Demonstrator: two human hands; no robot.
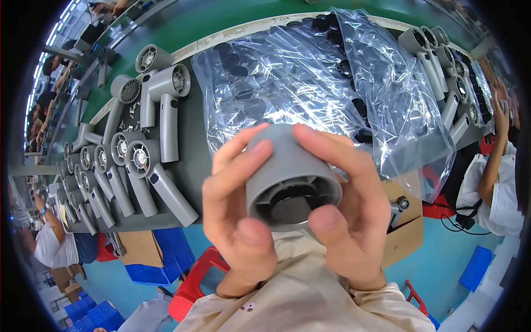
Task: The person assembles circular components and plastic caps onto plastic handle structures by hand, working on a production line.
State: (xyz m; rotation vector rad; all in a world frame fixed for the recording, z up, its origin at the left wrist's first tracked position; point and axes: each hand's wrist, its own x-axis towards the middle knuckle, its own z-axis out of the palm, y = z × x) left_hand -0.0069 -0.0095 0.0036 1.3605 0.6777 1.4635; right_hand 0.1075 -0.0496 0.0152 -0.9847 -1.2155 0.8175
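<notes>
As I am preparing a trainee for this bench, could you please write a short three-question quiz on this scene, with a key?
1. How many hands hold the grey cylindrical plastic housing?
2. True or false: grey plastic long-handled fan units lie on both sides of the clear, wrinkled plastic sheeting.
3. What sits inside the housing's lower end, as seen in the picture?

Key
1. Two: the left hand and the right hand.
2. True.
3. A black, round piece.
</notes>
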